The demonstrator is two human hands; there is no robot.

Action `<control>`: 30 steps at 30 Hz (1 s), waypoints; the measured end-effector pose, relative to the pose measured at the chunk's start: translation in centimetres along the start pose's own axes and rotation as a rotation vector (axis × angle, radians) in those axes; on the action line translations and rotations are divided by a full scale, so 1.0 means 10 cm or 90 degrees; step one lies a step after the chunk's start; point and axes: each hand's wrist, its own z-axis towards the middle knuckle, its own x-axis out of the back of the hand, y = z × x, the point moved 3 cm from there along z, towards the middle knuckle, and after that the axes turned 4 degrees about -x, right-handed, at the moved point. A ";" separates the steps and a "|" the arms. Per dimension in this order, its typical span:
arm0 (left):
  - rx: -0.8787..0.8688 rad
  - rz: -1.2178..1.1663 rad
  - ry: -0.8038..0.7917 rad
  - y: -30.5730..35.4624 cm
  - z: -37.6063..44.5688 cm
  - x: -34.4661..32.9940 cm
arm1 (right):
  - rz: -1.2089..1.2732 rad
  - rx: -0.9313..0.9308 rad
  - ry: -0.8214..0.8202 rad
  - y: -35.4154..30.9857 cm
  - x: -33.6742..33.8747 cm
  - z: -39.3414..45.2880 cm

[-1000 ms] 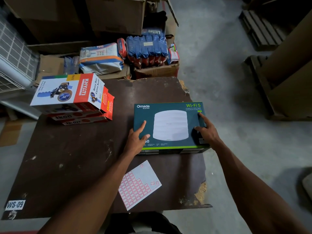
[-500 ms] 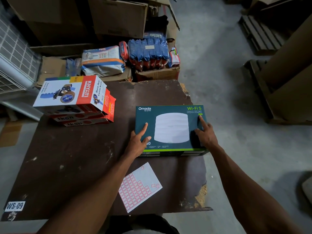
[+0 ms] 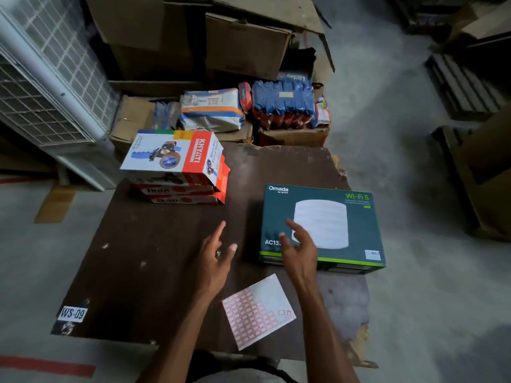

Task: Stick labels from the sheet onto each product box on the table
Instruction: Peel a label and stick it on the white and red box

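A warehouse is showing here: stacked cardboard cartons (image 3: pixel 243 48) and wooden pallets (image 3: pixel 461 87) are crowding a bare concrete floor (image 3: pixel 387 111).

Dim grey concrete floor (image 3: pixel 401 134), stacked cardboard cartons (image 3: pixel 243 42)

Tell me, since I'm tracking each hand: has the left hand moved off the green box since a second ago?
Yes. The left hand has left the green box and now hovers open over the table to its left.

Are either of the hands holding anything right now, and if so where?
Nothing is held. The left hand and right hand are both open, with no grip on anything.
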 end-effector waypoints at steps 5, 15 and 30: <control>0.104 -0.076 0.061 -0.41 -0.23 0.72 | -0.084 0.056 -0.170 -0.14 -0.92 -0.23; 0.132 -0.160 0.059 -0.78 0.36 1.76 | -0.307 0.238 -0.203 -1.20 -2.24 0.29; 0.030 -0.204 -0.125 -0.16 1.55 1.39 | -0.545 0.161 -0.250 -1.71 -2.93 1.97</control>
